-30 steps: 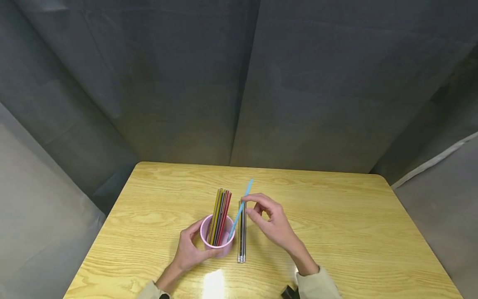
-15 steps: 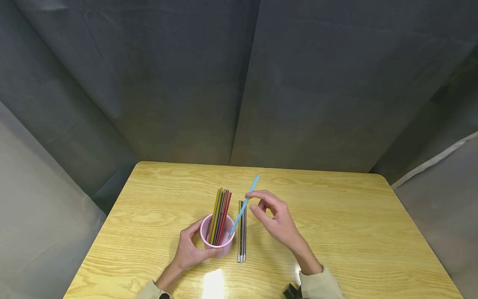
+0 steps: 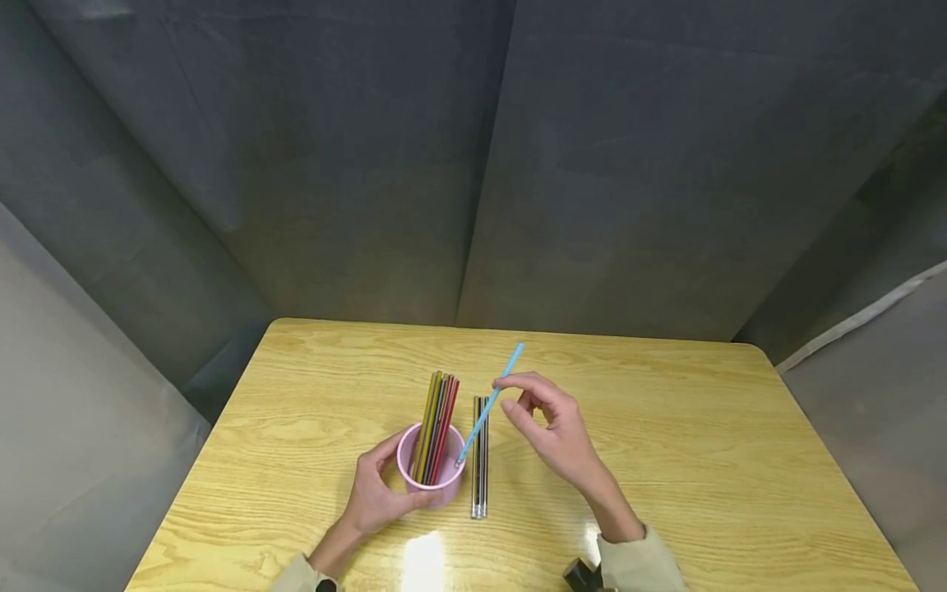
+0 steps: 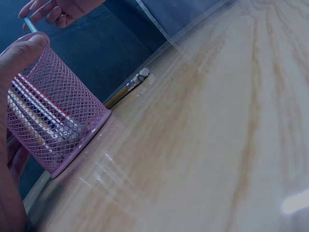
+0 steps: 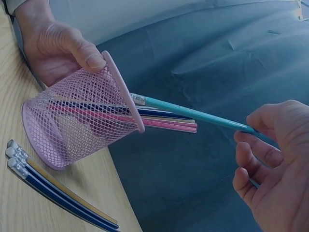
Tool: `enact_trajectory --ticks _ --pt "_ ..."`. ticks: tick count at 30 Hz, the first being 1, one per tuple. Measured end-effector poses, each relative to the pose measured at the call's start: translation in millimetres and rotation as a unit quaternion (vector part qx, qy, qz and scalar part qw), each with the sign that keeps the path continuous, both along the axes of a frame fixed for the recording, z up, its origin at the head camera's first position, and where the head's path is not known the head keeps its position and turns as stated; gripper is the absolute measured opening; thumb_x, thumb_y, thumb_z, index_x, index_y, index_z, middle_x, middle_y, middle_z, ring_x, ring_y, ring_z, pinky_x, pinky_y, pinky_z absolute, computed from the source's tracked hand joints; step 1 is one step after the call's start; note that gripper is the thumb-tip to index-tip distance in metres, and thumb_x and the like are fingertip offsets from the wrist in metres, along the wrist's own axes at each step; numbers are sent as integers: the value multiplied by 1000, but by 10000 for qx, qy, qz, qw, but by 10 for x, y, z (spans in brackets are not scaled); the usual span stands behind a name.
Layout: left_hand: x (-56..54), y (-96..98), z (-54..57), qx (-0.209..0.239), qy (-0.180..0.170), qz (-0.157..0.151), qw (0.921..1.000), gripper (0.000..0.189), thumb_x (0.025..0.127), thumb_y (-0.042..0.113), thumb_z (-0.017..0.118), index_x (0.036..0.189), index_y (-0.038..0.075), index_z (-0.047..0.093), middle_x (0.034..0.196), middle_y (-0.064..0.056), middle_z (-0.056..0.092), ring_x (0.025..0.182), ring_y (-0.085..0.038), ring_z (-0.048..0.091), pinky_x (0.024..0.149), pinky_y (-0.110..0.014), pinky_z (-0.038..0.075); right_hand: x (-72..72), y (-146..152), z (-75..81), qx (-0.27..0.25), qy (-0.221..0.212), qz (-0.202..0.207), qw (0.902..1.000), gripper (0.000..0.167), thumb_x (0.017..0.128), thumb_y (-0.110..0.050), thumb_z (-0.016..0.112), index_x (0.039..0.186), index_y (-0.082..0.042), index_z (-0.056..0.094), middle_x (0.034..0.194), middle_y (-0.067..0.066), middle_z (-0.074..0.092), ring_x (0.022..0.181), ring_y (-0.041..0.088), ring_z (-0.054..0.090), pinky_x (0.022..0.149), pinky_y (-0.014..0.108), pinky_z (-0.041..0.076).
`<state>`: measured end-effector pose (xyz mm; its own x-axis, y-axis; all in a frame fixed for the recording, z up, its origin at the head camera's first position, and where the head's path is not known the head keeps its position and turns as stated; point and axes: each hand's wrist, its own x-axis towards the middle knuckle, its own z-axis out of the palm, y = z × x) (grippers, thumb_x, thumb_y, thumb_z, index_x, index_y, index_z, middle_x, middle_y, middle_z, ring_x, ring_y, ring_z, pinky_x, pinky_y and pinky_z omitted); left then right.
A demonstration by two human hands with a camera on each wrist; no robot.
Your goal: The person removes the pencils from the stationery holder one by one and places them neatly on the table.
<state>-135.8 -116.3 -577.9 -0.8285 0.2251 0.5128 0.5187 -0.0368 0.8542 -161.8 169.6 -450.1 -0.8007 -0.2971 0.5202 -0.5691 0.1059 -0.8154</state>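
Note:
My left hand [image 3: 373, 496] holds a pink mesh pencil cup [image 3: 446, 496] around its side, the thumb near the rim in the right wrist view. Several yellow, dark and red pencils [image 3: 436, 423] lean together inside it. My right hand [image 3: 553, 423] pinches a light blue pencil [image 5: 193, 114] between thumb and index finger, the other fingers loosely bent. That pencil slants, its metal-banded eraser end at the cup's mouth by the right side of the rim. Just right of the cup, a few dark and yellowish pencils [image 3: 479, 473] lie side by side, eraser ends toward me.
The wood-grain table [image 3: 703, 460] stretches out on both sides of the hands. Dark grey curtains [image 3: 370, 164] hang behind its far edge. A small black object [image 3: 579, 573] sits by the right sleeve.
My right hand has moved right and slightly away with the light blue pencil, whose eraser end has risen from inside the cup to its mouth. The left hand and cup stay put.

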Motion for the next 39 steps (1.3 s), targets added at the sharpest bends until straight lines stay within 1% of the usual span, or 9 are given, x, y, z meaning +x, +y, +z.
enact_trajectory --ticks 6,10,14,20,28,31,34,37,39 --pt "1 0 7 -59 -20 57 10000 91 61 0 97 143 -5 57 135 -23 67 124 -23 67 112 -34 51 -7 26 37 -47 101 -86 9999 30 96 11 63 123 -2 71 112 13 71 72 16 55 64 21 50" --pt "1 1 12 -79 -7 80 9999 91 61 1 97 142 -5 57 135 -23 67 125 -23 66 112 -33 51 -14 44 43 -30 67 -158 9998 29 97 10 64 121 -3 72 109 11 71 72 16 54 64 21 50" --pt "0 1 12 -81 -7 86 9999 90 62 1 97 142 -4 57 135 -22 67 125 -23 66 112 -33 51 -35 62 18 46 65 -183 9998 26 97 9 65 118 -5 73 105 10 71 71 17 53 63 22 48" --pt "2 1 13 -79 -37 85 9999 91 61 1 97 143 -4 57 136 -23 67 125 -23 66 113 -34 51 -86 88 -59 296 110 -224 9993 25 98 6 66 114 -11 74 96 6 71 68 16 51 60 25 46" --pt "15 -2 19 -171 -120 156 9997 91 61 3 97 143 -3 58 136 -21 67 125 -23 66 113 -33 51 -160 129 -205 774 -425 -365 9954 17 101 -7 67 112 -17 76 93 1 70 66 13 52 55 24 44" --pt "20 -3 22 -193 -121 181 9996 91 61 4 97 143 -2 58 135 -20 68 125 -23 66 114 -32 50 -198 145 -289 931 -644 -329 9930 14 102 -9 67 112 -15 76 92 5 71 64 10 51 54 23 44" --pt "24 -2 24 -198 -124 191 9995 91 61 4 97 143 -1 58 135 -20 68 124 -23 66 114 -32 49 -237 153 -379 1094 -932 -271 9892 13 103 -11 67 112 -15 76 93 6 72 64 7 49 55 20 43" --pt "23 0 24 -184 -136 176 9996 91 61 3 97 143 -2 58 135 -20 68 124 -23 66 114 -32 49 -268 154 -465 1291 -1202 -234 9840 12 102 -12 68 111 -15 76 94 6 73 61 5 46 52 17 40" --pt "24 1 25 -161 -161 161 9996 91 61 2 97 143 -2 58 135 -20 68 125 -23 66 114 -32 49 -281 149 -516 1385 -1369 -198 9807 12 102 -12 68 111 -13 76 93 8 73 59 4 45 50 16 38"
